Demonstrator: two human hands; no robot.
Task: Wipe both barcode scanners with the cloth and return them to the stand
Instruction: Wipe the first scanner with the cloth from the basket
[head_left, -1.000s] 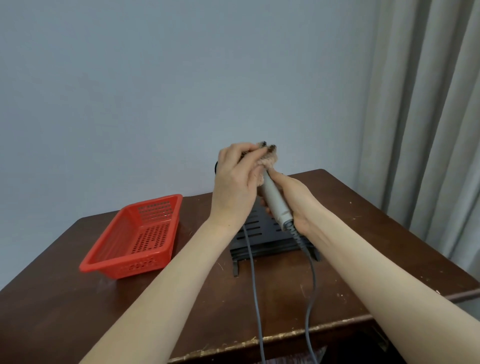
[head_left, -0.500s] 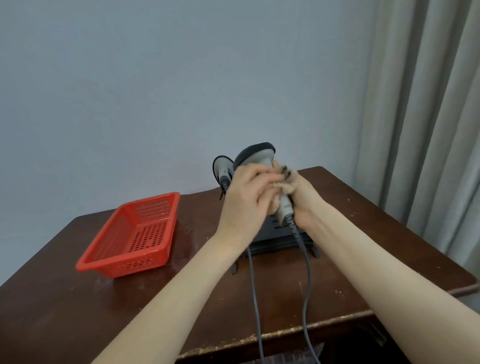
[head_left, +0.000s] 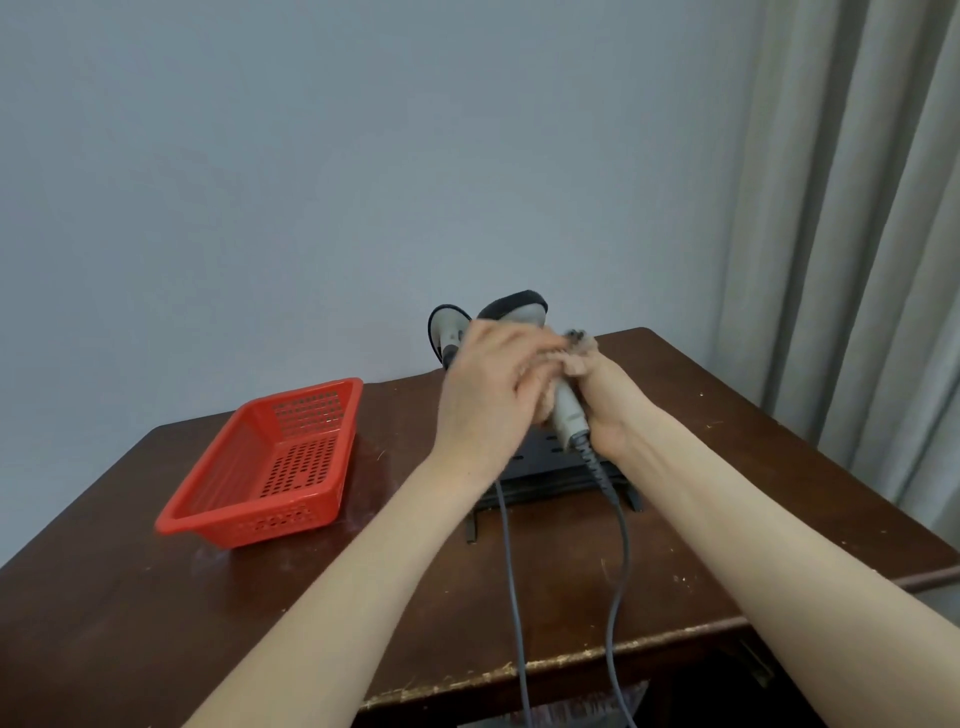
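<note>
The grey handheld barcode scanner with a black-rimmed head (head_left: 519, 312) is held up above the black slotted stand (head_left: 540, 462), near the back of the dark brown wooden table (head_left: 130, 597). Its long axis runs steeply upright, leaning a little: the head is at the top and tilted toward the wall, and the handle end points down and toward the person, where its grey cable (head_left: 621, 561) leaves and trails off the table's front edge. The right hand (head_left: 608, 405) is wrapped closed around the handle. The left hand (head_left: 488, 395) presses a fuzzy beige cloth (head_left: 545, 400) against the scanner's body just below the head, fingers curled over the cloth. A second grey barcode scanner (head_left: 448, 332) stands behind the left hand, partly hidden; a second grey cable (head_left: 511, 571) also runs off the front edge. A red perforated plastic basket (head_left: 270, 467) sits well apart to the left. Grey curtains (head_left: 857, 234) hang on the right.
</note>
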